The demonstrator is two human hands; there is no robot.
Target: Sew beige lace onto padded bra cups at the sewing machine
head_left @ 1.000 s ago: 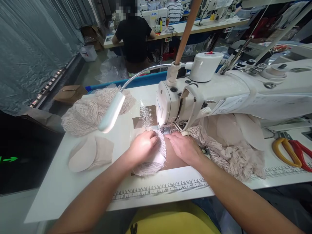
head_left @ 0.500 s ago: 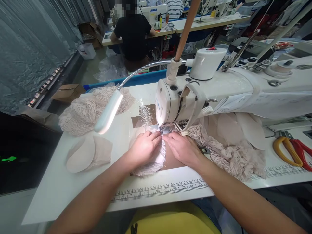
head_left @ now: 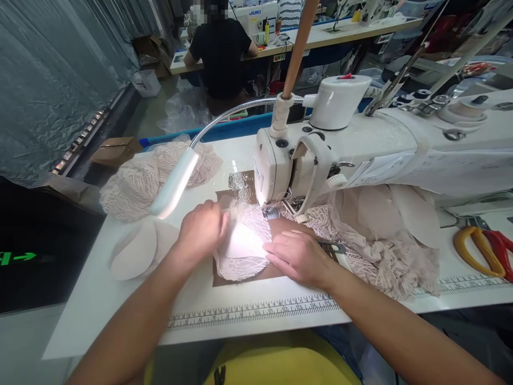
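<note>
A pale pink lace piece with a smooth bra cup on it [head_left: 244,240] lies on the brown plate [head_left: 276,274] before the sewing machine [head_left: 276,166]. The top edge of the lace is close to the presser foot [head_left: 267,213]. My left hand [head_left: 203,229] is closed at the upper left edge of the piece, its fingertips partly hidden. From the right, my right hand [head_left: 298,255] has thumb and fingers together on the cup's right edge.
Left of the work lie a heap of lace [head_left: 136,182] and a loose cup piece [head_left: 134,254]. The lamp [head_left: 175,184] hangs over the table. More lace [head_left: 388,262] and scissors [head_left: 476,248] lie right. A person in black [head_left: 219,56] sits beyond.
Both hands have come away from the needle area, the left one leftward, the right one toward me. The lace piece now lies turned and spread, with its cup showing.
</note>
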